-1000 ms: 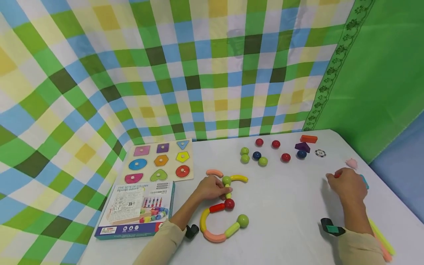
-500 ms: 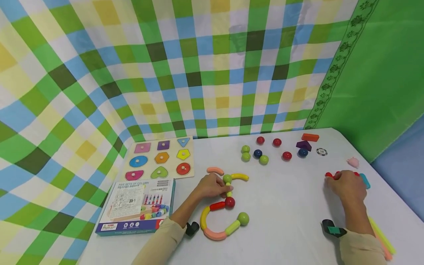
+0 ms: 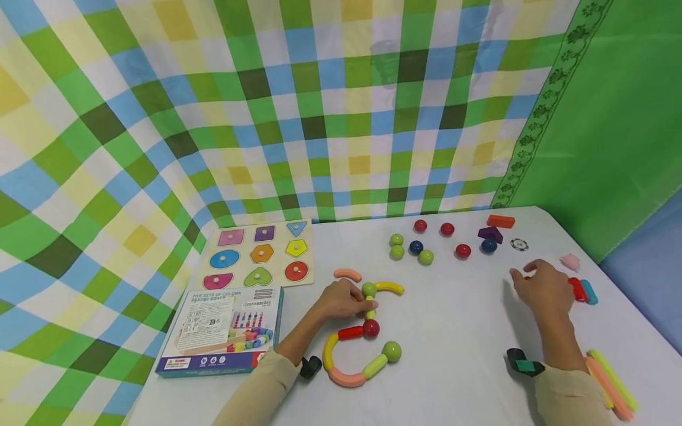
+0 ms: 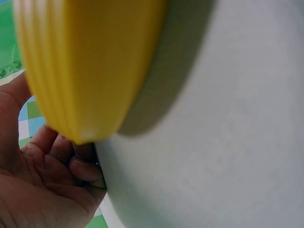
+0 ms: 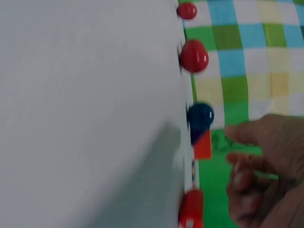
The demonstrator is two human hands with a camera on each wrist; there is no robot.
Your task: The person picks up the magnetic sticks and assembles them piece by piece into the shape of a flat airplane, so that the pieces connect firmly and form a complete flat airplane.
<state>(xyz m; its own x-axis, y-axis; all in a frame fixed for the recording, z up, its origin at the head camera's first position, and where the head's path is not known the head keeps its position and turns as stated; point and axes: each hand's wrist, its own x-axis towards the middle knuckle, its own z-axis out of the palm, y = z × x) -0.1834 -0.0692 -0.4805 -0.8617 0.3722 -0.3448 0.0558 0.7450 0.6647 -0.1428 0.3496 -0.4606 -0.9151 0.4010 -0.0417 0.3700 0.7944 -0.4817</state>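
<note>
In the head view my left hand (image 3: pixel 343 300) pinches a short light-green stick (image 3: pixel 370 313). This stick lies between a green ball (image 3: pixel 369 289) and a red ball (image 3: pixel 371 328). A red stick (image 3: pixel 350 332), a yellow curved piece (image 3: pixel 330 350), a pink curved piece (image 3: pixel 346 377), a green stick (image 3: pixel 375 367) and another green ball (image 3: pixel 392 351) continue the row. My right hand (image 3: pixel 544 291) hovers on the right, thumb and index finger apart, with a bit of red behind the fingertips. Red pieces (image 3: pixel 578 289) lie beside it. In the left wrist view a yellow piece (image 4: pixel 90 66) looms close.
Several green, red and blue balls (image 3: pixel 415 248) stand toward the back. Further right are an orange block (image 3: pixel 501 221), a purple block (image 3: pixel 490 235) and a round chip (image 3: pixel 519 244). A shape puzzle board (image 3: pixel 242 256) and a box (image 3: pixel 224 367) occupy the left; long sticks (image 3: pixel 613 384) lie front right.
My right hand has shifted left and away from the red pieces, uncovering those beside the turquoise piece. My left hand stays at the green stick.
</note>
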